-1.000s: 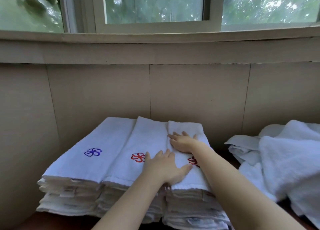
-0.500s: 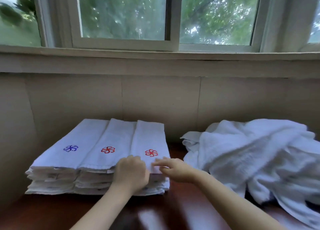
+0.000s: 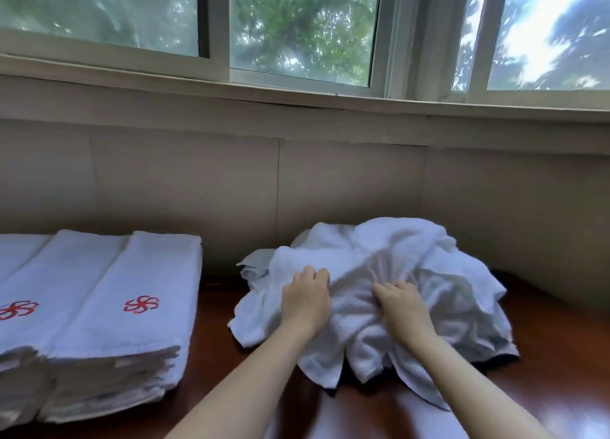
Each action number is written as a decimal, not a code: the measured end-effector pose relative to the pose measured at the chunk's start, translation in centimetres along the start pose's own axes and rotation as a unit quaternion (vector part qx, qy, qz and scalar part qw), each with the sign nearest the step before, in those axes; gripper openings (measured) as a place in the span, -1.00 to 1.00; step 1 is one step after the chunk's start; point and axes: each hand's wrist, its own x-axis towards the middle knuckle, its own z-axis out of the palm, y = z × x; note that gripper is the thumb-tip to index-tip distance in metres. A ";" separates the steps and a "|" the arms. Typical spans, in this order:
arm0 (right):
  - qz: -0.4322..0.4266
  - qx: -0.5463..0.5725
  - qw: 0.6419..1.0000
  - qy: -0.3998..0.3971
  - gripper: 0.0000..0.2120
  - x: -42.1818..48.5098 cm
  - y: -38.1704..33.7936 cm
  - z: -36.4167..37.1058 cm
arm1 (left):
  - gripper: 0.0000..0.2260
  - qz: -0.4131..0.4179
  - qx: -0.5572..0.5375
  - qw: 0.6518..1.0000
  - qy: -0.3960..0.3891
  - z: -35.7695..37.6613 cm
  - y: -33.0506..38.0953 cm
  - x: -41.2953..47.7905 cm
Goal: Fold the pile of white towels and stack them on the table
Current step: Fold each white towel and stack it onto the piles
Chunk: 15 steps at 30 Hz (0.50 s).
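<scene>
Head view: left hand point(image 3: 305, 301), right hand point(image 3: 401, 303) curled into rumpled, fluffy terry pile point(image 3: 392, 244)

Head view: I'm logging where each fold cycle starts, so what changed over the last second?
Both hands left the folded stacks and moved right to the unfolded pile. The left hand and right hand now grip it, fingers bunching the cloth. The folded stacks stayed in place on the table.
</scene>
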 end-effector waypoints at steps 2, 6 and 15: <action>-0.001 0.028 1.000 0.008 -0.83 -0.6 0.3 0.7 | -0.87 -0.007 -0.013 1.000 0.028 0.3 0.2 0.4; -0.027 0.051 0.997 -0.055 -0.58 -1.7 0.6 0.4 | -0.95 -0.022 -0.094 0.995 0.033 -1.0 0.4 -0.1; 0.291 0.768 0.568 -0.060 -0.48 -4.7 -0.8 -5.2 | -0.95 0.100 -0.120 0.984 -0.079 -7.6 4.7 -6.6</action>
